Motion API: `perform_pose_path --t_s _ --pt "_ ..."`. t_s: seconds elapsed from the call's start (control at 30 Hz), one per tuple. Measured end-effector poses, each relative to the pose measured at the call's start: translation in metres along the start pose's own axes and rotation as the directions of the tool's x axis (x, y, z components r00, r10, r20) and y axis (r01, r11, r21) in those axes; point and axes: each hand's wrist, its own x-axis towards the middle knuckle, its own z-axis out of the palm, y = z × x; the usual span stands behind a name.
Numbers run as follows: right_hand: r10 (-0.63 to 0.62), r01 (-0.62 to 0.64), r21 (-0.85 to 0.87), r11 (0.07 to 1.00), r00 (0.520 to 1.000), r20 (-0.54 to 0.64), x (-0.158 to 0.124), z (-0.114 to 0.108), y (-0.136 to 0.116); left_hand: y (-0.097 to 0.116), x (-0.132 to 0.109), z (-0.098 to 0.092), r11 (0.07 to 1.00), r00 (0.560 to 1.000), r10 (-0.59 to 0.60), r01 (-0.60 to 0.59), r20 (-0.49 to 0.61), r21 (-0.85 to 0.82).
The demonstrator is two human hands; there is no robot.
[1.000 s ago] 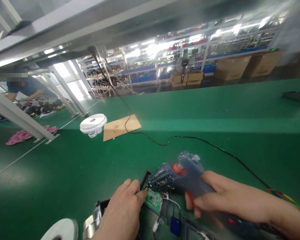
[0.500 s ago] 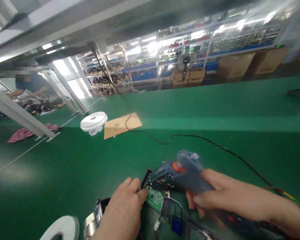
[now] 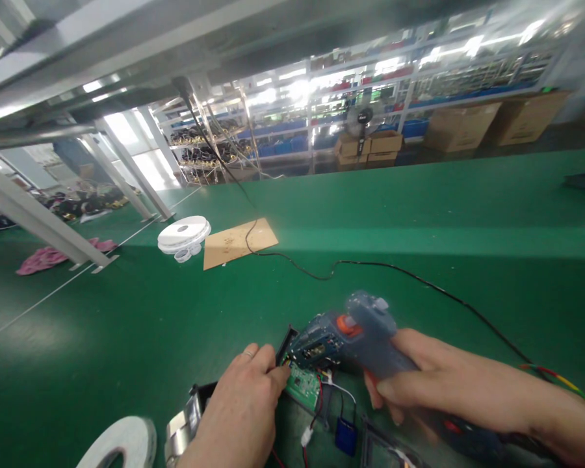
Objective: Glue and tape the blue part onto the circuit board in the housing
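Casing (image 3: 285,343) with circuit board (image 3: 303,388) inside, right fingers (image 3: 394,391) clasping glue gun (image 3: 368,335), left fingers (image 3: 277,377) at board edge, hold unclear

One glue gun (image 3: 365,341); one board (image 3: 303,388)

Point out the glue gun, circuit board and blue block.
glue gun (image 3: 364,346), head view: middle of the grey body
circuit board (image 3: 303,388), head view: middle of the green face
blue block (image 3: 346,436), head view: middle of the visible face

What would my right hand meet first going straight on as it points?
With the glue gun leading, probably your left hand, though depth by the dark casing is unclear.
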Motion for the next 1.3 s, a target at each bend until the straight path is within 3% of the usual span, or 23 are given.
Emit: perform_pose_path --t_s 0.17,0.67,1.3 --pt "0.048 -0.048 -0.023 0.999 0.999 -0.022 -0.0006 -0.0002 0.0015 -0.0016 0.0017 0.0004 1.000 1.000 0.015 -0.015 -0.015 -0.015" --pt "0.008 -0.008 -0.007 1.000 1.000 0.013 -0.0054 0.0002 -0.0019 -0.0014 0.0014 -0.0003 1.000 1.000 0.007 -0.008 -0.021 -0.019" --pt "0.071 -0.071 -0.002 0.997 0.995 -0.064 -0.0039 0.0017 0.0017 0.0006 0.0013 -0.0015 1.000 1.000 -0.001 0.000 -0.031 -0.012"
